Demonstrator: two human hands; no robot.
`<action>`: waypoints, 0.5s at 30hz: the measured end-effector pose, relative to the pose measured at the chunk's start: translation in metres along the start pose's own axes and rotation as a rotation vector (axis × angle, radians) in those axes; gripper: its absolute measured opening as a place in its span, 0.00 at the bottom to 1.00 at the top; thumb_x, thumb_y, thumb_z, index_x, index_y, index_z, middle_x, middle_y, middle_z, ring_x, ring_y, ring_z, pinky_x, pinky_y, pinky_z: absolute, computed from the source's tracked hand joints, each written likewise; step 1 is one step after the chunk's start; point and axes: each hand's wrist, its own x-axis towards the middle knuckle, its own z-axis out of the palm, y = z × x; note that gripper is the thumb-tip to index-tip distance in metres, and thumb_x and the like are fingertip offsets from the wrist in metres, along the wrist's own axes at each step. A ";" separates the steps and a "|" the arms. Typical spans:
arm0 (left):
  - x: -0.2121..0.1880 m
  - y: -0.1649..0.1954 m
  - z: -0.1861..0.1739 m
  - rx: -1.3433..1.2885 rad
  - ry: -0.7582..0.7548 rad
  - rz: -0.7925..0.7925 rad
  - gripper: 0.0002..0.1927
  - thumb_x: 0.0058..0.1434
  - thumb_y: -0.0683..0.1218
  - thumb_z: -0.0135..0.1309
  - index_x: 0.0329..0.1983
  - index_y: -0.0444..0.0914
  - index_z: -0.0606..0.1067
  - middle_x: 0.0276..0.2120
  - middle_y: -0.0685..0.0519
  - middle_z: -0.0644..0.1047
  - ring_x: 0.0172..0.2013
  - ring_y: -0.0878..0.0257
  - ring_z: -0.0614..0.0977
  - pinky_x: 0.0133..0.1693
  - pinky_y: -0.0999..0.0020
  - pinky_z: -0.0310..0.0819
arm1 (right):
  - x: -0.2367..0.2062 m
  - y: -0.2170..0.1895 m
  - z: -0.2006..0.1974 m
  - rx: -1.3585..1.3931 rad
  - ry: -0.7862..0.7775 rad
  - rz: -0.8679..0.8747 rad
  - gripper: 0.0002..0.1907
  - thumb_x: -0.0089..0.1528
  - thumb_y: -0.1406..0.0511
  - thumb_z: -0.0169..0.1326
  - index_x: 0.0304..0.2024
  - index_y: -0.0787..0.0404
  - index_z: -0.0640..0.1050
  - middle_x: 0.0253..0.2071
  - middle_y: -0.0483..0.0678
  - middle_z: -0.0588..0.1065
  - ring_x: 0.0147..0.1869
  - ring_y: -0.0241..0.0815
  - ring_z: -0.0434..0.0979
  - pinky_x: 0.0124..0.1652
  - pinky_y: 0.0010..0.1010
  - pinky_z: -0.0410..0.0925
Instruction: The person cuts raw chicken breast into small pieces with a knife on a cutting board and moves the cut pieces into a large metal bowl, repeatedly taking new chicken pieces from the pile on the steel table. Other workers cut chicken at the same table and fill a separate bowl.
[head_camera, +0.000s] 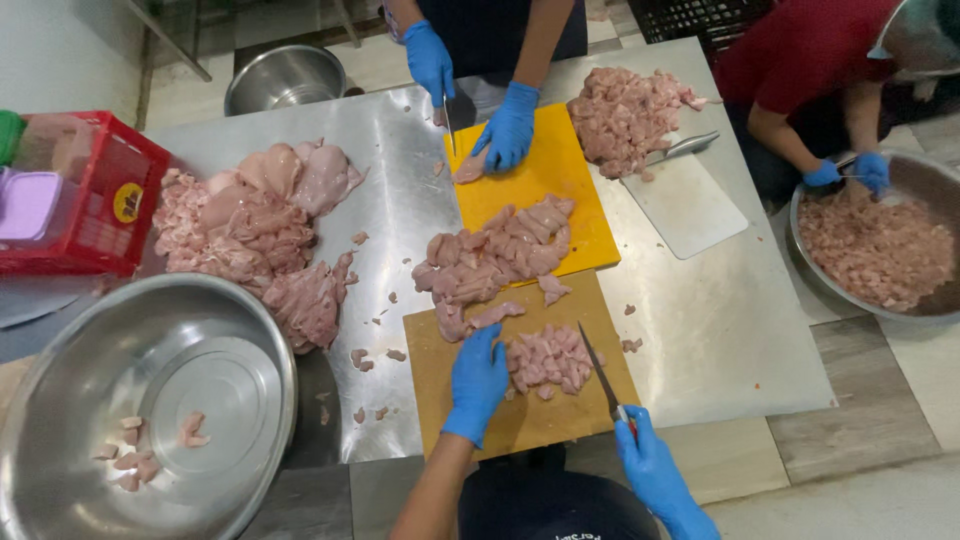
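Low in the middle of the frame, the left hand (477, 382), in a blue glove, lies flat with fingers spread narrow on a brown cutting board (520, 420), its fingertips pressing a strip of raw chicken (480, 320) near the board's upper left corner. Just right of it sits a small heap of diced chicken (547, 358). The right hand (655, 470), also gloved in blue, is closed around the handle of a knife (598, 372), whose blade slants up and left so its tip rests at the right edge of the diced heap. Above this board, touching it, lies a yellow cutting board (570, 190) with a pile of chicken pieces (495, 255) on its lower half; at its top, another person's gloved hands (510, 125) hold down a piece and a second knife. A large mound of whole chicken (255, 235) sits on the steel table (700, 330) toward the left. At lower left stands a big steel bowl (60, 400) holding a few chunks.
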 end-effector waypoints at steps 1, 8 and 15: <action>0.014 0.003 -0.002 0.115 0.020 0.098 0.23 0.59 0.46 0.55 0.57 0.35 0.74 0.53 0.40 0.78 0.51 0.42 0.80 0.53 0.50 0.73 | -0.002 0.002 -0.002 -0.016 0.014 -0.004 0.17 0.67 0.58 0.46 0.56 0.55 0.69 0.23 0.61 0.73 0.27 0.60 0.77 0.30 0.47 0.67; 0.079 -0.007 0.010 0.506 -0.254 0.177 0.11 0.61 0.42 0.50 0.45 0.35 0.75 0.44 0.40 0.78 0.48 0.41 0.79 0.46 0.46 0.73 | -0.017 0.002 0.005 -0.073 -0.050 -0.187 0.18 0.66 0.55 0.47 0.55 0.55 0.68 0.31 0.62 0.78 0.38 0.64 0.81 0.37 0.49 0.71; 0.086 -0.037 -0.026 -0.669 -0.348 -0.381 0.18 0.74 0.56 0.46 0.45 0.35 0.74 0.32 0.51 0.75 0.29 0.62 0.78 0.33 0.63 0.78 | -0.015 -0.045 0.035 -0.354 -0.463 -0.228 0.17 0.67 0.51 0.44 0.49 0.54 0.69 0.35 0.61 0.79 0.43 0.68 0.79 0.41 0.55 0.68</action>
